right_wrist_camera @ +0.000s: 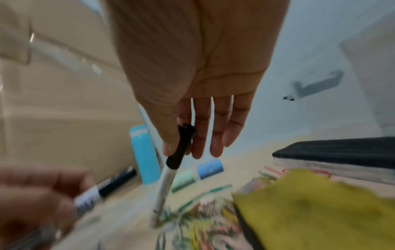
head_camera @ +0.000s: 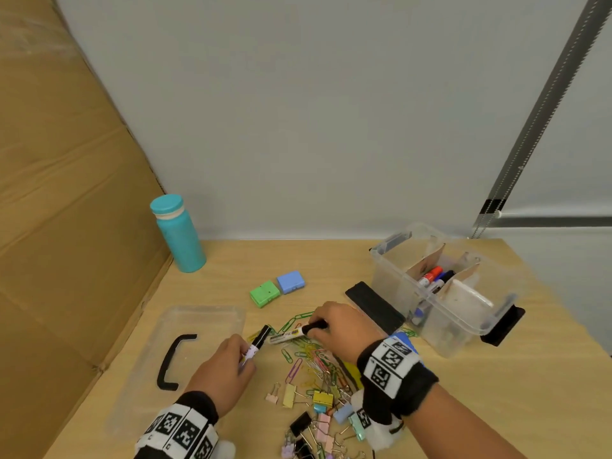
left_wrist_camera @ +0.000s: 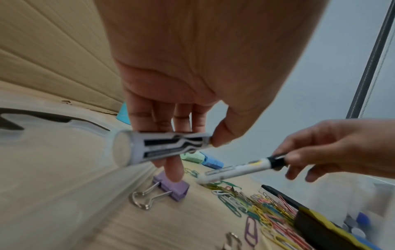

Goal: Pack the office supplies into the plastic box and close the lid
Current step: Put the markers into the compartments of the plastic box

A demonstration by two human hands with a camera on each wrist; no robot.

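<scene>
At the far left of the tabletop (head_camera: 430, 409) the clear lid (head_camera: 178, 359) lies flat with its black handle up, set aside so the box stays open for loading. Next to it the left hand (head_camera: 222, 369) has its thumb and fingers curled round a black-capped marker (head_camera: 256, 346), lifted clear of the surface with the cap pointing away, probably ready to go across to the box. Just right of it the right hand (head_camera: 334, 329) pinches a second marker (head_camera: 291, 334) by its black cap, the white barrel slanting down over the heap of coloured paper clips (head_camera: 311, 352). Binder clips (head_camera: 318, 422) lie nearer the person, and a green case (head_camera: 265, 293) and blue case (head_camera: 290, 281) sit further back. At the far right stands the plastic box (head_camera: 440, 289), open, its cardboard dividers making compartments; red and blue markers already stand in the middle one, presumably where these two belong.
</scene>
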